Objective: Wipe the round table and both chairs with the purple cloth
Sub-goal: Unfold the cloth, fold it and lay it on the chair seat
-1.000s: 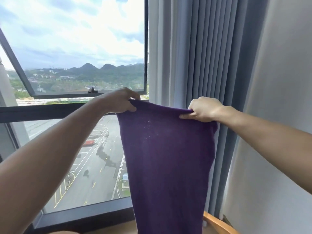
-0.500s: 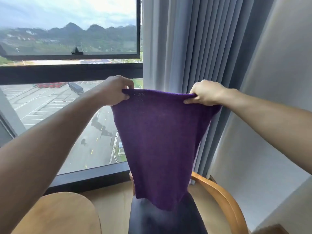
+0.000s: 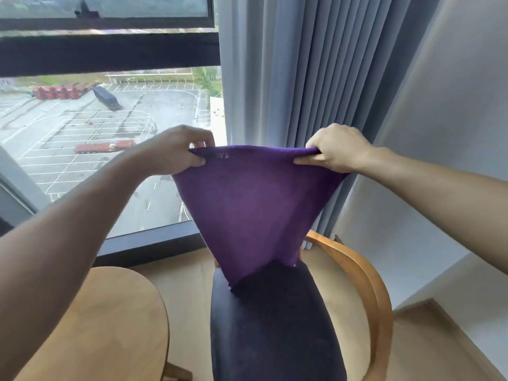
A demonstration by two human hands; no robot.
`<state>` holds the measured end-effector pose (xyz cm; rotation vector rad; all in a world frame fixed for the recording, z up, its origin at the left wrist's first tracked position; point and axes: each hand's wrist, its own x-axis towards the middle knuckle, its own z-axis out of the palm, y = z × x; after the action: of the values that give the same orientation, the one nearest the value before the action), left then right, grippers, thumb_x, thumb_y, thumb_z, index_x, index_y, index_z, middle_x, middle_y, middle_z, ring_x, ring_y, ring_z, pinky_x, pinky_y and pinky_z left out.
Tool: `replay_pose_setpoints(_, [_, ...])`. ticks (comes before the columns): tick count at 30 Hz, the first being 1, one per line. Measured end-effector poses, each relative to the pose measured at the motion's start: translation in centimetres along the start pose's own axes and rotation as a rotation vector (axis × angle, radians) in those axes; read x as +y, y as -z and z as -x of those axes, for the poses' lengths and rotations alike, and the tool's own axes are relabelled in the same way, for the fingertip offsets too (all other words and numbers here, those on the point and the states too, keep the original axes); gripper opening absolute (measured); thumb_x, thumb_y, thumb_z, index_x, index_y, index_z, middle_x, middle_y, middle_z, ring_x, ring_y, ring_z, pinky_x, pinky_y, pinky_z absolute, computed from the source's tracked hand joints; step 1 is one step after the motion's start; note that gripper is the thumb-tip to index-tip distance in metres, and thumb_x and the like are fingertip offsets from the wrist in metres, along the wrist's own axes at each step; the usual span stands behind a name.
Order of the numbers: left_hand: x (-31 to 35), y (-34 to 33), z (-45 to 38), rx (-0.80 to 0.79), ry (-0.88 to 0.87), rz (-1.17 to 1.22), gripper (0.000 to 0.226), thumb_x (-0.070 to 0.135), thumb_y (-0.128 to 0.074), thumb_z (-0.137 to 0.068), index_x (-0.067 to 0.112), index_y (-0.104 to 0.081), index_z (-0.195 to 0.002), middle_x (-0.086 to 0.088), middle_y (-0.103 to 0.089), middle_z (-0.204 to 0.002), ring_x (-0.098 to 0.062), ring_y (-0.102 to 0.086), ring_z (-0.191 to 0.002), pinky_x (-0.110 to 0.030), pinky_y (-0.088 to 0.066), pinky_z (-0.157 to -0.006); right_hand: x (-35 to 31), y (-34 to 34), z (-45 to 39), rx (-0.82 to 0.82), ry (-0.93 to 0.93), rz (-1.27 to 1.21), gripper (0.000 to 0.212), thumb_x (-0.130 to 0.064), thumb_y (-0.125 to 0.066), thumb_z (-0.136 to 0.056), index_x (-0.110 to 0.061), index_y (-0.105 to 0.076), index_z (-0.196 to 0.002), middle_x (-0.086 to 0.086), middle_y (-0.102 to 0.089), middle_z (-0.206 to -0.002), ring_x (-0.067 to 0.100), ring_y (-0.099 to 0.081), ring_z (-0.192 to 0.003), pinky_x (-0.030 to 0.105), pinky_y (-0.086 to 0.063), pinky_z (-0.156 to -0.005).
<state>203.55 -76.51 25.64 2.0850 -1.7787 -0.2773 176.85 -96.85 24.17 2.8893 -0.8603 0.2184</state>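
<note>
The purple cloth point(image 3: 247, 207) hangs spread between my two hands in front of the window. My left hand point(image 3: 176, 152) pinches its upper left corner and my right hand point(image 3: 334, 149) pinches its upper right corner. The cloth's lower end touches the dark seat point(image 3: 275, 325) of a chair with a curved wooden back point(image 3: 368, 281), directly below my hands. The round wooden table point(image 3: 110, 320) sits at the lower left, partly hidden by my left forearm. Only one chair is in view.
A tall window point(image 3: 110, 127) with a dark frame fills the left. Grey curtains point(image 3: 302, 78) hang behind the chair, and a pale wall point(image 3: 453, 133) stands on the right. Light wooden floor point(image 3: 187, 292) shows between the table and the chair.
The view has tilted down, bringing the chair and table into sight. My hands have lowered the cloth until its bottom end rests on the chair seat.
</note>
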Motion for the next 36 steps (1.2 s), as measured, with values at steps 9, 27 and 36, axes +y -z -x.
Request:
replay_pose_setpoints(9, [-1.6,-10.5,4.2,-0.421,0.071,0.209,0.029,0.006,-0.067,-0.083,0.033,-0.063,-0.077,0.016,-0.061,-0.078,-0.005,-0.058,-0.069,-0.035,-0.052,-0.066,-1.3,-9.3,6.2,-0.554,0.292,-0.159,0.02,-0.045,-0.06,-0.093,-0.027,-0.068,-0.092,-0.016,-0.057,-0.079,0.011,-0.057,-0.08,0.029,-0.047,-0.072])
replay_pose_setpoints(27, [-2.3,-25.6,12.6,-0.853,0.061,0.42,0.026,0.027,-0.065,-0.094,0.031,-0.049,-0.074,0.022,-0.053,-0.07,0.0,-0.052,-0.066,-0.018,-0.048,-0.063,-4.2,-19.2,15.7,-0.981,0.387,-0.278,0.019,-0.029,-0.051,-0.094,-0.021,-0.061,-0.079,-0.004,-0.062,-0.081,0.017,-0.061,-0.079,0.042,-0.053,-0.076])
replay_pose_setpoints(36, [-7.6,-32.2,6.3,-0.393,0.219,0.217,0.021,0.017,-0.063,-0.093,0.028,-0.047,-0.086,0.003,-0.063,-0.091,-0.023,-0.059,-0.087,-0.031,-0.04,-0.069,-2.8,-28.4,9.1,-0.725,0.259,-0.17,0.019,-0.025,-0.051,-0.097,-0.015,-0.06,-0.082,0.0,-0.063,-0.081,0.021,-0.059,-0.079,0.032,-0.043,-0.065])
